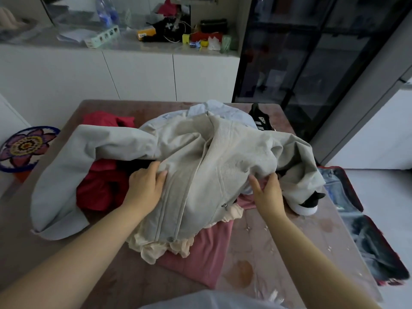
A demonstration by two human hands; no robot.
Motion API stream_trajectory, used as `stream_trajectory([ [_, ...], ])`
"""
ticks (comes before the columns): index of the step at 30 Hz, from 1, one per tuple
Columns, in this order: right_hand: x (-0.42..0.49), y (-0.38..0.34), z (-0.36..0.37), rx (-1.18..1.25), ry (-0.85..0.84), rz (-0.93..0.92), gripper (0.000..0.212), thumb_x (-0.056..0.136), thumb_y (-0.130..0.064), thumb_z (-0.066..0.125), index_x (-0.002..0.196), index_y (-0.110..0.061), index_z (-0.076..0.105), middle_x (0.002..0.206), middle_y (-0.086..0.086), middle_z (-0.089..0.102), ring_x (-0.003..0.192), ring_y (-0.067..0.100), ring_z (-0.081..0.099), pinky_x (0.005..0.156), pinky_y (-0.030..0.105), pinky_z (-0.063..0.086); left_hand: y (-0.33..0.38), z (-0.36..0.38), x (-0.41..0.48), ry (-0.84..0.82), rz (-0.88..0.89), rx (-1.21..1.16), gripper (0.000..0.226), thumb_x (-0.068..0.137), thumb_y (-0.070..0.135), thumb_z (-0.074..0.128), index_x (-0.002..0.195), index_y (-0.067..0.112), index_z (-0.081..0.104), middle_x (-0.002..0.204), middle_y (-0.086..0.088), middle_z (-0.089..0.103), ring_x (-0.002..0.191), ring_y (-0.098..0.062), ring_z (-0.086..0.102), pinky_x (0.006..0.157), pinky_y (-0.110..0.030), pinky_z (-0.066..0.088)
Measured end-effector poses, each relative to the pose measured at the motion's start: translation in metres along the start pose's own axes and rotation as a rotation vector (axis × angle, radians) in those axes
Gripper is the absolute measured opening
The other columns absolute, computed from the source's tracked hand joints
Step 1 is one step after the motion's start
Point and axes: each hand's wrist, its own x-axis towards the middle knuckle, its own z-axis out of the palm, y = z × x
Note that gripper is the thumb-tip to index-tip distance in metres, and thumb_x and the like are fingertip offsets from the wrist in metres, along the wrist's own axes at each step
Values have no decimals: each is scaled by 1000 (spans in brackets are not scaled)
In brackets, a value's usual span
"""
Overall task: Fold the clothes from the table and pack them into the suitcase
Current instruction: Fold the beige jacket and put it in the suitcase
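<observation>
Covering the table (278, 253) is an unfolded heap, while off the table's right edge the open suitcase (353, 190) already holds a few garments. At the table's middle, the beige jacket (211, 163) sprawls over red clothes (100, 190) and a pink garment (200, 253). The right hand (269, 190) pinches its hem. The left hand (145, 186) lies on its front, grip unclear. Most folding seems left.

I see a cream jacket (200, 161), a deep red garment (100, 190), a dusty pink top (200, 259), a pale peach frill (153, 250), a mottled reddish-brown tabletop (278, 241) and a blue-rimmed mat (24, 146) patterned with a purple and red flower.
</observation>
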Motion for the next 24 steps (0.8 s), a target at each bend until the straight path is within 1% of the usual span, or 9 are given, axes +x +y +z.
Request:
stream_trajectory([
  [3, 8, -12, -2, 70, 54, 42, 20, 91, -29, 54, 94, -9, 54, 98, 9, 59, 89, 24, 57, 73, 35, 45, -6, 4, -22, -47, -86, -83, 32, 98, 27, 43, 113, 1, 53, 91, -13, 64, 89, -34, 59, 84, -48, 44],
  [6, 0, -28, -19, 89, 74, -21, 9, 95, -21, 47, 89, -15, 52, 82, 1, 57, 71, 11, 50, 62, 23, 38, -10, 1, -38, -104, -103, -186, 22, 95, 27, 49, 84, 8, 52, 73, -3, 56, 76, -27, 56, 73, -39, 43],
  [8, -10, -40, -33, 59, 93, -48, 17, 99, -24, 43, 84, -15, 43, 72, 0, 50, 63, 9, 44, 54, 17, 35, -3, -8, -36, -130, -154, -326, 25, 94, 28, 50, 75, 12, 46, 68, -3, 52, 66, -19, 53, 66, -30, 41],
  [10, -16, -49, -49, 34, 139, -50, 22, 101, -28, 37, 88, -12, 40, 72, -3, 46, 63, 7, 41, 56, 24, 35, 11, -23, -27, -126, -184, -432, 26, 94, 27, 50, 72, 16, 42, 66, 0, 47, 60, -10, 46, 58, -15, 36],
  [13, -22, -59, -74, 28, 238, -44, 20, 103, -30, 32, 99, -12, 42, 80, -10, 45, 70, 1, 42, 57, 22, 33, 33, -48, -12, -65, -143, -495, 30, 94, 28, 51, 72, 12, 40, 64, 0, 42, 54, -3, 40, 52, -14, 34],
  [17, -24, -59, -106, 36, 359, -53, 20, 101, -30, 38, 96, -14, 48, 79, -6, 49, 75, 14, 44, 68, 27, 32, 54, -68, -7, -31, -116, -574, 36, 92, 35, 54, 70, 12, 39, 58, 0, 37, 48, -4, 36, 47, -15, 31],
  [20, -13, -40, -122, 4, 295, -8, 19, 94, -32, 54, 89, -14, 57, 73, -5, 53, 71, 14, 48, 61, 26, 36, 62, -52, -22, -141, -177, -609, 39, 89, 35, 59, 64, 13, 40, 53, 6, 40, 49, -5, 38, 52, -23, 32],
  [22, -6, -10, -119, -41, 238, 95, 17, 89, -30, 62, 94, -14, 59, 80, 1, 58, 76, 21, 54, 66, 30, 42, 61, -23, -49, -309, -238, -558, 39, 90, 31, 60, 61, 14, 39, 52, 5, 40, 48, -5, 38, 53, -27, 31],
  [24, -8, 28, -108, -113, 115, 194, 18, 88, -22, 61, 103, -13, 58, 89, 7, 59, 86, 31, 60, 72, 37, 48, 56, 14, -85, -497, -298, -493, 33, 88, 31, 62, 66, 12, 48, 60, 1, 52, 57, -10, 50, 60, -34, 42],
])
